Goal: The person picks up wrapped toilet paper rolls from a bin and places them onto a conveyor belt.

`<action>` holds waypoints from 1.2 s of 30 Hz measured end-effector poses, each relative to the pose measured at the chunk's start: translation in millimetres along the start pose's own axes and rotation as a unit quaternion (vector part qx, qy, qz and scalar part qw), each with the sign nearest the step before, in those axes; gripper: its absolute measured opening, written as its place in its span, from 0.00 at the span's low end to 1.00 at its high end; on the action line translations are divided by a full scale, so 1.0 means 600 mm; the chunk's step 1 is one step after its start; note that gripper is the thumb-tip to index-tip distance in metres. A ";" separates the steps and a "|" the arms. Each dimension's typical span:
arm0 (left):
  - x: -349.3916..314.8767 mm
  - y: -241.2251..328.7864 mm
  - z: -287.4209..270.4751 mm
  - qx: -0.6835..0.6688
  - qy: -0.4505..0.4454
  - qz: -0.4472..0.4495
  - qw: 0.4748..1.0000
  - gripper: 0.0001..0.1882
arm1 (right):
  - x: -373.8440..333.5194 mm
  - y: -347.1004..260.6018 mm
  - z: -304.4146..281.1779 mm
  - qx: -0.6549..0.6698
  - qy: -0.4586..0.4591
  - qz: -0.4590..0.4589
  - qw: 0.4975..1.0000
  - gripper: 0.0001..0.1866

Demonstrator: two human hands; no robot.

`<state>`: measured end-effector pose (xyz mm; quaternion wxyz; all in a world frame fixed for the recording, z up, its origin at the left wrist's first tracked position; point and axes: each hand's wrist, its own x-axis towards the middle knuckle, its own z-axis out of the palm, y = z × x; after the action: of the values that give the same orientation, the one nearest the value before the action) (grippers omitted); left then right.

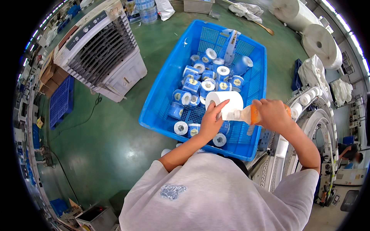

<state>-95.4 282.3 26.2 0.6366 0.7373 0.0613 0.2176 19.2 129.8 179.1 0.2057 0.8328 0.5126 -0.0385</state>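
The crate (171,73), a blue plastic container with perforated walls, stands on the green floor (96,144) in front of the person. It contains many small wrapped rolls (191,85), some upright with their cores visible, others lying on their sides. A blue-and-white plastic packet (230,48) stands at the far end, near the right wall.

The white roll (232,99) is unwrapped and is positioned above the near half of the crate. The left hand (211,122) grips its near left end, index finger extended across the roll and thumb below; the remaining fingers are largely hidden. The right hand (274,114) is closed around a bottle (254,115), held sideways. The narrow end of the bottle points left and overlaps the roll's lower edge; contact cannot be determined.

Labels: the wrapped rolls carry blue-and-white film with a pale yellow patch, its print too small to read. The bottle bears an orange label, partly covered by fingers. The grey shirt (219,192) has a blue chest motif.
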 end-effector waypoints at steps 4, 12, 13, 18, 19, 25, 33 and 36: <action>0.005 0.006 0.005 0.009 -0.009 -0.006 1.000 0.29 | -0.015 0.027 0.023 0.008 -0.003 0.017 1.000 0.33; 0.019 0.003 0.043 0.008 -0.041 0.007 0.999 0.28 | -0.069 0.067 0.063 0.037 0.036 0.041 0.998 0.30; 0.021 0.005 0.051 0.013 -0.049 0.008 0.999 0.28 | -0.075 0.070 0.067 0.050 0.032 0.045 0.997 0.31; 0.020 0.011 0.086 0.041 -0.107 -0.031 0.993 0.29 | -0.090 0.066 0.066 0.078 0.009 0.057 0.995 0.32; 0.018 0.010 0.094 0.031 -0.108 -0.017 0.994 0.28 | -0.092 0.061 0.063 0.081 0.010 0.058 0.995 0.31; 0.013 0.005 0.125 -0.007 -0.119 0.021 0.993 0.28 | -0.118 0.057 0.073 0.077 0.018 0.054 0.995 0.30; 0.019 0.001 0.152 -0.175 -0.147 -0.068 0.971 0.38 | -0.223 0.108 0.129 0.296 0.041 0.205 0.932 0.35; 0.022 0.014 0.192 -0.247 -0.194 -0.175 0.933 0.41 | -0.285 0.116 0.192 0.368 0.120 0.225 0.894 0.35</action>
<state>-38.9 180.7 26.8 0.8260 0.5624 0.0092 -0.0366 16.2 -84.4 142.4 -0.1749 0.9405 0.2812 -0.0766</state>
